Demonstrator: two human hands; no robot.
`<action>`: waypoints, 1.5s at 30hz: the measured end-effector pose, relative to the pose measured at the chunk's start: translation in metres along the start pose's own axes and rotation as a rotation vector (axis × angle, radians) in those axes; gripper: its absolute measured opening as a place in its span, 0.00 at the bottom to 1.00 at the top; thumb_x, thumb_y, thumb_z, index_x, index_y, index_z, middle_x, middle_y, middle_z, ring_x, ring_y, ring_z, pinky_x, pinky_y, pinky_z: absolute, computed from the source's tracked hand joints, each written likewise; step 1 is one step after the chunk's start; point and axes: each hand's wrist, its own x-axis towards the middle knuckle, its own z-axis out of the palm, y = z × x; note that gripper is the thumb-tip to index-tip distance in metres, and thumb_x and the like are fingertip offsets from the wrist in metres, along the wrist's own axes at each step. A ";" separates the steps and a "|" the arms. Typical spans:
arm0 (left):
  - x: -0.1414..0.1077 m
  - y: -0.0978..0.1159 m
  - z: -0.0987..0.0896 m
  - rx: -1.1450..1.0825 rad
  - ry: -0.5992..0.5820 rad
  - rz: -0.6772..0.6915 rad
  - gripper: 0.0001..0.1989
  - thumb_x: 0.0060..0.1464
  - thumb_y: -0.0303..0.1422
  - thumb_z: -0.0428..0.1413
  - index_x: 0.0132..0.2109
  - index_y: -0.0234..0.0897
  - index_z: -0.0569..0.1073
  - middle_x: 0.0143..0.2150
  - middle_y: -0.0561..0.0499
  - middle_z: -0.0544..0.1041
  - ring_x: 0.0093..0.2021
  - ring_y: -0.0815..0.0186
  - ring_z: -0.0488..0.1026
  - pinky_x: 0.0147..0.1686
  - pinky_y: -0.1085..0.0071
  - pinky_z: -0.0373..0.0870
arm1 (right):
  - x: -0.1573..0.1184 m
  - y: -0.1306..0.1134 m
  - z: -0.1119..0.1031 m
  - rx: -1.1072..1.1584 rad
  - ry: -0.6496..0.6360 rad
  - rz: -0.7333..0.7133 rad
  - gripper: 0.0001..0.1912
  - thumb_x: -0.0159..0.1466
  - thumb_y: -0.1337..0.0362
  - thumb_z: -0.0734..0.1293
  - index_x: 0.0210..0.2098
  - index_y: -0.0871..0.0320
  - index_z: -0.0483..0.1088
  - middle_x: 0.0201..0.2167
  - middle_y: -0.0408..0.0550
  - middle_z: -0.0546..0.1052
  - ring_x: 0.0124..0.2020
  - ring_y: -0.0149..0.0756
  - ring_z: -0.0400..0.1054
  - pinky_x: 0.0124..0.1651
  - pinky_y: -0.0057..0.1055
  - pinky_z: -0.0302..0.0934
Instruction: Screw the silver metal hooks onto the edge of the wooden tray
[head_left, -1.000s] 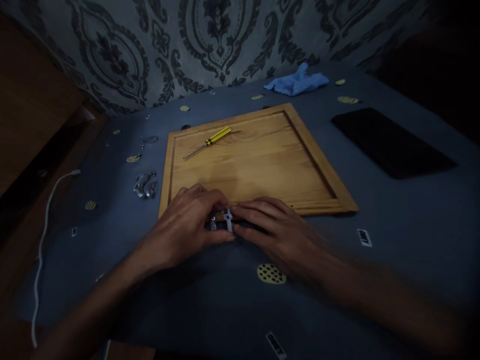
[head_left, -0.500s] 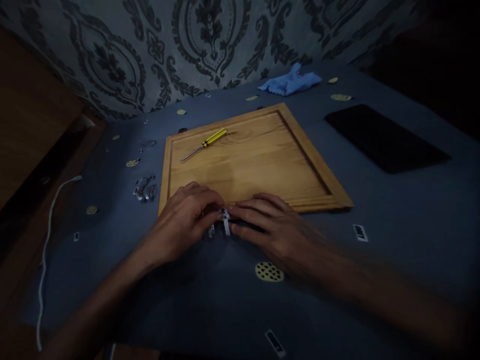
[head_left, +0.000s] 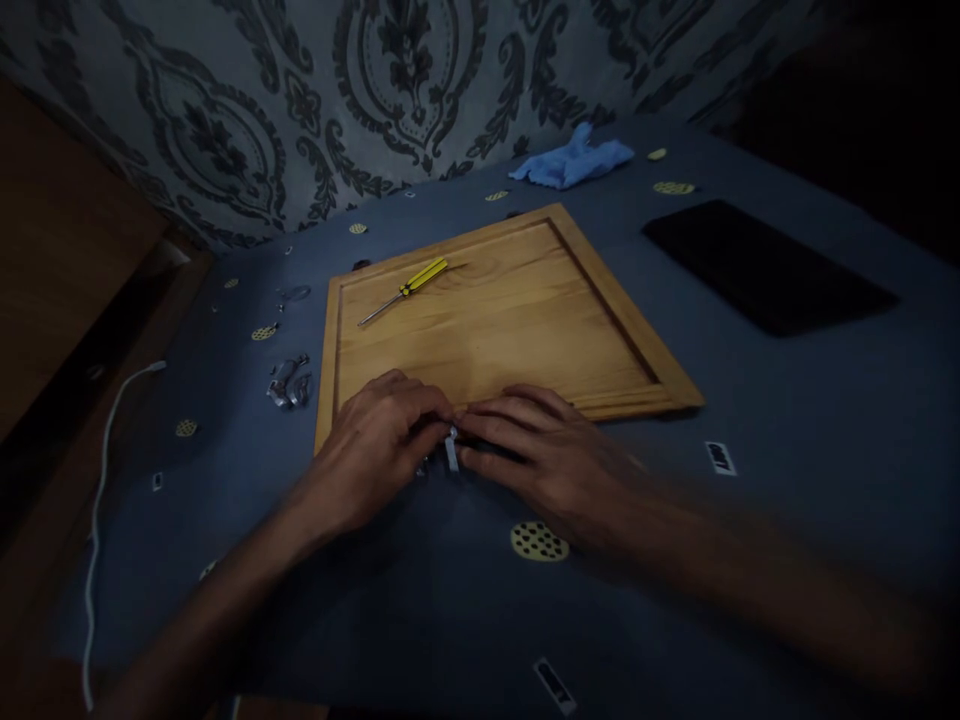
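A framed wooden board [head_left: 480, 320] lies on the dark blue tablecloth, its near edge under my fingers. At that edge a small shiny metal piece [head_left: 451, 448] sits between my hands. My left hand [head_left: 382, 435] pinches the metal piece with thumb and fingertips. From the right, my right hand [head_left: 536, 445] has its fingertips closed against the same piece. A second metal bit [head_left: 422, 467] shows dimly below my left thumb. On the board's far left part rests a screwdriver [head_left: 426, 276] with a yellow and black handle.
Left of the board lie several metal parts [head_left: 289, 382] and a thin metal ring [head_left: 296, 293]. A white cable [head_left: 96, 520] runs along the left side. At the back is a blue cloth [head_left: 571, 160]; a black flat object [head_left: 769, 265] lies at the right.
The view has shifted slightly. My left fingertips have moved a little closer to my right ones, covering more of the metal piece's top.
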 end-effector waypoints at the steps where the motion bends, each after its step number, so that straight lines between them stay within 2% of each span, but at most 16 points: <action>1: 0.000 0.000 0.000 -0.001 0.000 0.007 0.08 0.62 0.23 0.57 0.41 0.41 0.78 0.38 0.52 0.81 0.44 0.61 0.75 0.44 0.65 0.69 | 0.001 0.000 -0.001 -0.001 -0.001 -0.006 0.13 0.71 0.70 0.62 0.48 0.57 0.77 0.50 0.52 0.82 0.52 0.42 0.71 0.56 0.44 0.64; 7: 0.000 0.002 0.000 0.023 0.026 0.040 0.08 0.63 0.24 0.56 0.40 0.39 0.78 0.37 0.51 0.81 0.43 0.60 0.75 0.44 0.65 0.69 | 0.002 0.001 -0.005 0.003 0.008 -0.015 0.13 0.69 0.72 0.63 0.48 0.59 0.76 0.51 0.52 0.82 0.52 0.43 0.71 0.55 0.44 0.65; 16: -0.002 0.001 -0.006 -0.001 0.081 0.032 0.07 0.62 0.24 0.56 0.40 0.40 0.78 0.37 0.52 0.81 0.41 0.62 0.76 0.44 0.67 0.72 | 0.002 -0.001 -0.007 0.011 -0.065 0.001 0.16 0.67 0.73 0.62 0.49 0.56 0.77 0.53 0.52 0.81 0.52 0.42 0.71 0.56 0.46 0.65; 24: -0.002 0.000 -0.002 -0.007 0.040 0.015 0.08 0.63 0.26 0.55 0.40 0.40 0.78 0.37 0.52 0.80 0.42 0.61 0.75 0.44 0.65 0.70 | 0.003 0.001 -0.009 0.014 -0.024 -0.026 0.14 0.70 0.72 0.60 0.48 0.60 0.76 0.51 0.53 0.82 0.52 0.44 0.72 0.55 0.44 0.65; 35: -0.001 -0.002 -0.002 -0.021 0.011 0.004 0.07 0.64 0.25 0.55 0.41 0.39 0.78 0.38 0.51 0.80 0.43 0.61 0.75 0.43 0.66 0.68 | 0.003 0.000 -0.009 0.011 -0.028 -0.023 0.15 0.67 0.74 0.62 0.49 0.61 0.76 0.52 0.53 0.81 0.52 0.44 0.72 0.56 0.44 0.65; 45: 0.000 -0.004 0.000 -0.030 0.013 0.003 0.07 0.63 0.24 0.56 0.40 0.39 0.78 0.37 0.52 0.80 0.43 0.62 0.76 0.43 0.67 0.68 | 0.003 0.000 -0.006 -0.002 0.003 -0.024 0.13 0.70 0.72 0.61 0.47 0.59 0.77 0.50 0.52 0.82 0.51 0.42 0.72 0.55 0.43 0.64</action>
